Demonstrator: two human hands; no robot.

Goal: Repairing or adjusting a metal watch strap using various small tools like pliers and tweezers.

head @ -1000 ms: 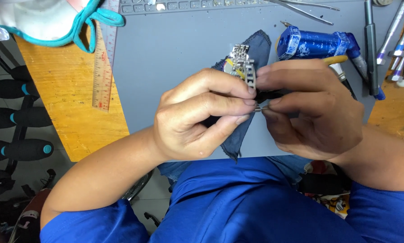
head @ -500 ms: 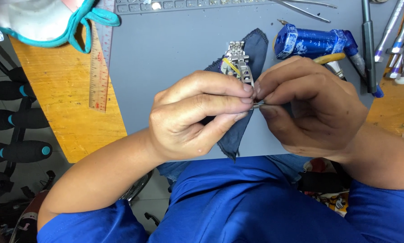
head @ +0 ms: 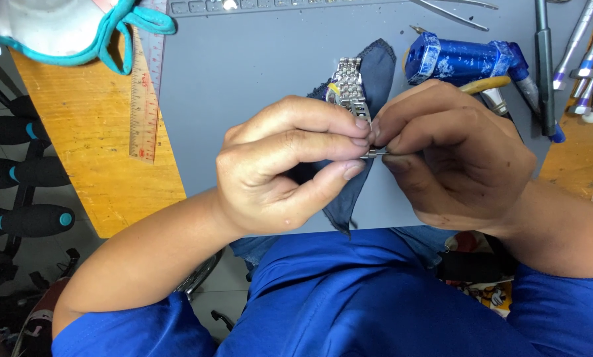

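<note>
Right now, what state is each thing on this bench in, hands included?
Left hand: pinched shut on the metal watch bracelet.
Right hand: fingertips closed on a small metal piece at the bracelet's end.
Metal watch bracelet: held up, links hanging straight.
Dark cloth: lying crumpled under the bracelet.
Blue cylinder tool: lying on its side.
Ruler: flat, across the grey mat's edge.
</note>
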